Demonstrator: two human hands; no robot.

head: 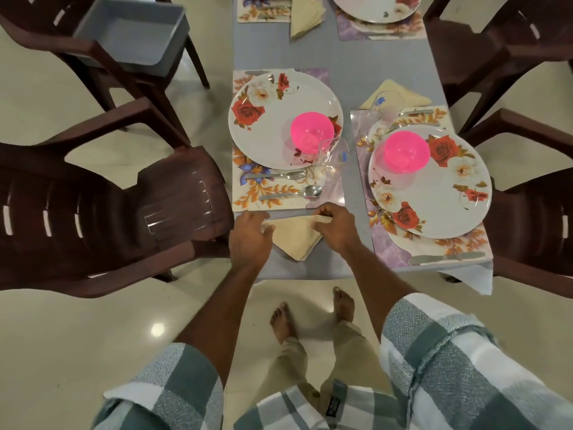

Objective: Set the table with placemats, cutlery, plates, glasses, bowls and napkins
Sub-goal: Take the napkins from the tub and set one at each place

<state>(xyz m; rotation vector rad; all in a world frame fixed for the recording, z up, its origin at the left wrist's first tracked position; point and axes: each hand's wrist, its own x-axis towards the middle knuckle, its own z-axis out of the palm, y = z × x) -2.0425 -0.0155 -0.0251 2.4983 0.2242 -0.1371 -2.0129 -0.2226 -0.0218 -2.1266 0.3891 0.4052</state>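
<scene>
Head view shows both hands on a cream cloth napkin (294, 235), folded to a triangle, lying on the grey table (356, 72) just below the near-left floral placemat (248, 193). Left hand (249, 235) rests on its left corner, fingers loosely curled; right hand (336, 225) pinches its upper right corner. Glossy rose-printed plate (273, 119) carries a translucent pink plastic bowl (311, 130); no writing on the table is legible.
</scene>
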